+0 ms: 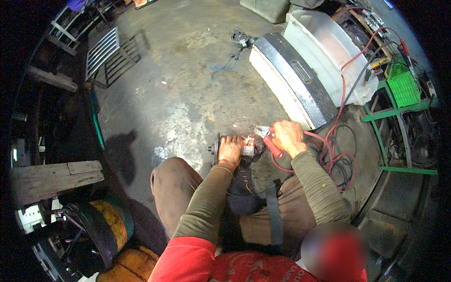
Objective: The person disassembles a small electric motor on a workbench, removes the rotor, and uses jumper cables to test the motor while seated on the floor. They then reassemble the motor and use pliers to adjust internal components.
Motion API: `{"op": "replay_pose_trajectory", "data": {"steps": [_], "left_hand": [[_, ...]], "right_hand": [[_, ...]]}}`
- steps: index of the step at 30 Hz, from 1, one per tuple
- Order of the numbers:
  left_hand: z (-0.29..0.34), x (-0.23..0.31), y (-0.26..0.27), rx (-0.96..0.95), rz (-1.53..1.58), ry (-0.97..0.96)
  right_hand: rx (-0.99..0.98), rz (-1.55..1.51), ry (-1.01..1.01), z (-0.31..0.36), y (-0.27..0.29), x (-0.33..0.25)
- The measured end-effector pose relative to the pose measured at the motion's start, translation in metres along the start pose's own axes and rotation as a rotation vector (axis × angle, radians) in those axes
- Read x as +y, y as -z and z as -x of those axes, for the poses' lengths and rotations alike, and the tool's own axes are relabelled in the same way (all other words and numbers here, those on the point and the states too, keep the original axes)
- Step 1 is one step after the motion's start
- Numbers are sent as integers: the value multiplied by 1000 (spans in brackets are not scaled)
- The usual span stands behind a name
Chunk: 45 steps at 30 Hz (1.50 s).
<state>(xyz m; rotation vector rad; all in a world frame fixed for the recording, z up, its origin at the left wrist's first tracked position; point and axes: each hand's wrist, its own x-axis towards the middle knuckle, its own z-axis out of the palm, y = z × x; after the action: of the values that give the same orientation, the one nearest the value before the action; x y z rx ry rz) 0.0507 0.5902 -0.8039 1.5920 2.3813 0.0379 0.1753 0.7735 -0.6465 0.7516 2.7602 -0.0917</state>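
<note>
My left hand (229,151) is closed over a motor-like metal cylinder (248,151) low on the floor in front of my knees. A dark round flange shows at the cylinder's left end, and its middle lies hidden under my fingers. Just to the right, my right hand (287,135) grips a red-handled cable clamp (274,147), its jaws pointing toward the cylinder. Bright sparks (250,139) glow at the cylinder's right end, and orange streaks fall below it. Whether the jaws touch the metal I cannot tell. A red cable (317,136) runs off to the right from my right hand.
Red and black cables (339,162) lie coiled at my right, beside a green metal frame (399,108) holding a green basket (404,84). Farther off are a black-and-white panel (296,77), a white tub (331,51) and a small fan-like part (239,37). Wooden planks (61,177) jut in at left.
</note>
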Motion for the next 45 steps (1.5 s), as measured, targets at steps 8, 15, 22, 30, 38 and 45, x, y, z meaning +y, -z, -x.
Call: {"op": "replay_pose_trajectory", "data": {"steps": [8, 15, 22, 30, 38, 45], "left_hand": [[4, 2, 20, -112, -93, -20], [5, 3, 24, -143, -85, -14], [2, 2, 23, -149, -154, -28], [4, 3, 29, -190, -129, -14], [2, 3, 20, -114, -106, -7], [5, 4, 28, -145, -107, -20]], "right_hand": [[-232, 90, -88, 3, -32, 19], [126, 90, -30, -13, -65, 13], [-259, 211, -54, -7, -71, 27], [27, 104, 83, -10, -82, 19], [25, 174, -3, -10, -82, 21], [-45, 219, -80, -11, -79, 15]]}}
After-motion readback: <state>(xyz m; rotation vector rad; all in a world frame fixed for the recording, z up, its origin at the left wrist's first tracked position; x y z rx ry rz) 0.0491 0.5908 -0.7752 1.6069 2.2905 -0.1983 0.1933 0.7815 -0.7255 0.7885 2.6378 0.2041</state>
